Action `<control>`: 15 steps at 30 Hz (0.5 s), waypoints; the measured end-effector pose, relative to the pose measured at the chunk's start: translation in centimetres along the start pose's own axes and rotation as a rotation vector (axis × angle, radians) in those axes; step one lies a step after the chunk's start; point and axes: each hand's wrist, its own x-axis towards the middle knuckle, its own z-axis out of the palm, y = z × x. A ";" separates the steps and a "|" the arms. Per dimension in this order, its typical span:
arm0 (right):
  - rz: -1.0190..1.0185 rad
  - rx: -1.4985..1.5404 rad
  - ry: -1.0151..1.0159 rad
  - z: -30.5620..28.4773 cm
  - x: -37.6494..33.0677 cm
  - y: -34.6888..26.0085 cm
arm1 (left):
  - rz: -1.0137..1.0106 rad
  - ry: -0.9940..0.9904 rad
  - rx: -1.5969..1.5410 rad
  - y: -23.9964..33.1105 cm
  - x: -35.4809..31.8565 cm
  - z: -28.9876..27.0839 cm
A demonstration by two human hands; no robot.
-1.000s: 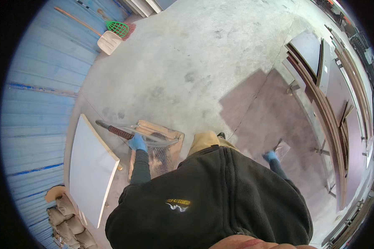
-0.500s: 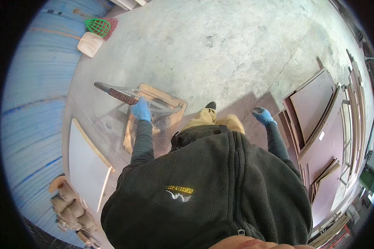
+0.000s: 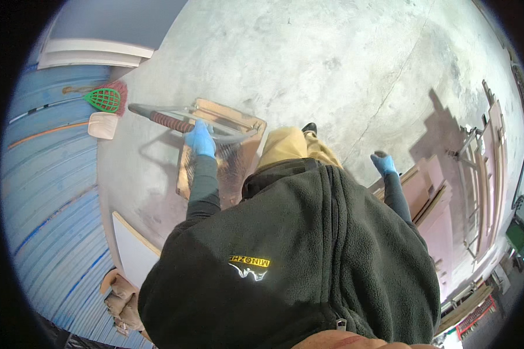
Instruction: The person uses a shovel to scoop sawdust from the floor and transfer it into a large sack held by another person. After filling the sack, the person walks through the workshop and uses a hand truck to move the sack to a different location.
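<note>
Cart [image 3: 218, 145] swung right; broom [image 3: 105, 99] and dustpan [image 3: 102, 125] now beside it

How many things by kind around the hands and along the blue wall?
Gloved hands: 2 (left hand on the cart handle, right hand free)
Hand cart: 1
Broom: 1
Dustpan: 1
White panel: 1
Total: 6

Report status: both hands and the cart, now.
Left hand in blue glove gripping the cart handle. Right hand gloved, empty, hanging free. Flat cart on bare concrete; stacked panels to the right.
</note>
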 end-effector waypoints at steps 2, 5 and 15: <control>-0.068 0.030 0.024 -6.7 8.2 -5.8 | -0.019 -0.100 0.020 0.9 0.5 9.9; -0.137 0.276 -0.022 -15.4 21.3 -13.5 | 0.006 -0.140 -0.012 2.3 1.2 25.3; 0.187 0.329 -0.117 -39.9 48.6 -20.5 | 0.065 0.012 0.169 5.3 8.3 76.6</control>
